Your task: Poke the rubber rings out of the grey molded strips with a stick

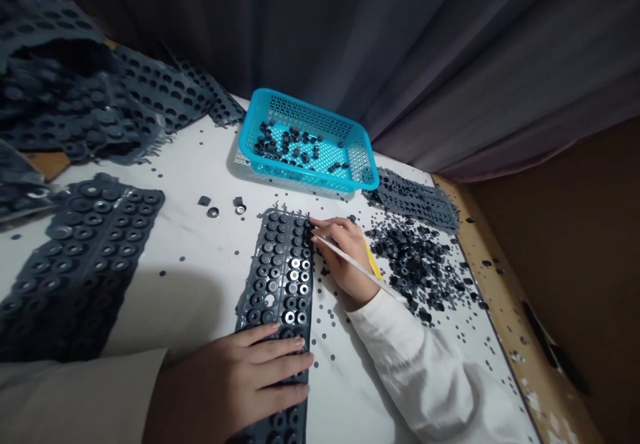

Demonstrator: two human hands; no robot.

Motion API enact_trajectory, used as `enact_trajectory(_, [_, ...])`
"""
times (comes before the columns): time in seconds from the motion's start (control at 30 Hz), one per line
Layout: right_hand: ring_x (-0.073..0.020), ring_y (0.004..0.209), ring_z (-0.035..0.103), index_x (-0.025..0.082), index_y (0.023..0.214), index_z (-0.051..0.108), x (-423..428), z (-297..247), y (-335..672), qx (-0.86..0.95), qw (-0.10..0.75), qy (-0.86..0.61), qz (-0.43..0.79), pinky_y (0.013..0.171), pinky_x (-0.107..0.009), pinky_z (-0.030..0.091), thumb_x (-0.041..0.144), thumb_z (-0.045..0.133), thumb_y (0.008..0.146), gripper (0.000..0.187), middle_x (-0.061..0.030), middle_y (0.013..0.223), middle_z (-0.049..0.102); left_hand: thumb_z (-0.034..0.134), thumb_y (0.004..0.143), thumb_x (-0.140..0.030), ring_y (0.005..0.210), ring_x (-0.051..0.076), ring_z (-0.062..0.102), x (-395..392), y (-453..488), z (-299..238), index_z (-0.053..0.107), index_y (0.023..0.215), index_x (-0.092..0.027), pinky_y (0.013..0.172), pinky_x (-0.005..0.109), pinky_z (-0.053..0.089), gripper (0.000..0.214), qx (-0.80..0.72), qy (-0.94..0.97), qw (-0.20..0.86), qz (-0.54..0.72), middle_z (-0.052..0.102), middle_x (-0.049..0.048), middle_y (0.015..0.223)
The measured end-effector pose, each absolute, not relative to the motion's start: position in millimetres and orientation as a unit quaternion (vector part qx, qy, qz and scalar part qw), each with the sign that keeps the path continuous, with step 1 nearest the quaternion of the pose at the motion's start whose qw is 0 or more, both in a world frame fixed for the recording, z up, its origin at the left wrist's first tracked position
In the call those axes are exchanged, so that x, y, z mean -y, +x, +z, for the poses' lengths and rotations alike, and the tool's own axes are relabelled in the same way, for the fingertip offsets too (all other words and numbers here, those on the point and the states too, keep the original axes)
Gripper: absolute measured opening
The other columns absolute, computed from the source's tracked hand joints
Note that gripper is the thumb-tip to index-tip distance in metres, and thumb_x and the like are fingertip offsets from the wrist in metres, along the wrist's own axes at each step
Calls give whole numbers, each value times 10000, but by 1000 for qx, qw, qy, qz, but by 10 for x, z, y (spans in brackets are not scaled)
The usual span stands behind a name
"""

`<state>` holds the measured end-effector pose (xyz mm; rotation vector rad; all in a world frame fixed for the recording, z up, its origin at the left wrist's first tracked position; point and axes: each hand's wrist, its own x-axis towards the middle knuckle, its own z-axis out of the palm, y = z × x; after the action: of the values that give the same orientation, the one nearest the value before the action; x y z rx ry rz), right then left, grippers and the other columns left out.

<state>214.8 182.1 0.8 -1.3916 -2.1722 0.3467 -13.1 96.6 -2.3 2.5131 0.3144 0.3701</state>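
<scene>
A long dark grey rubber sheet (pixel 273 267) with rows of round moulded parts lies in front of me on the white table. My left hand (pixel 250 371) rests flat across its near half, fingers spread. At the sheet's far right corner is my right hand (pixel 345 251), closed around a thin white stick-like tool (pixel 357 265). The tool's pointed end meets the last parts there, partly hidden by my fingers. Something yellow (pixel 373 261) shows beside that hand; I cannot make out what it is.
Beyond the sheet stands a blue plastic basket (pixel 310 181) with small black parts inside. A pile of black scraps (pixel 415 257) lies to the right, near an emptied-looking sheet (pixel 420 197). Another sheet (pixel 100 231) and heaped sheets (pixel 65 91) occupy the left. A dark curtain (pixel 320 24) hangs behind.
</scene>
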Motion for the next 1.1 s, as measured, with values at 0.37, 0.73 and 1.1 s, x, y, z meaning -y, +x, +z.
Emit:
enact_trajectory(0.37, [-244,974,564,226,915,609,-1949,-74,2242,812,235,-534,16,838,-413,364,206,525,926,87,-41,1111,704,411,907,-557,1309,206,448,-1000,-178,112,462,1361,-257,1094,377,368,546,-108,950,284,78,391,-34,1466])
enact_trajectory(0.73, [-234,973,603,230,840,601,-1870,-3,2166,785,305,-511,173,842,-403,443,223,554,898,75,-58,1044,715,275,936,-553,1310,211,446,-927,-152,3,507,1323,-247,1115,387,324,544,-135,935,307,119,412,-41,1459])
enact_trajectory(1.1, [-248,950,584,230,915,611,-2012,-144,2272,787,257,-560,25,844,-415,377,229,500,932,112,-64,1064,712,340,941,-542,1318,201,435,-954,-171,50,500,1328,-234,1133,368,299,520,-127,928,330,118,425,-28,1455])
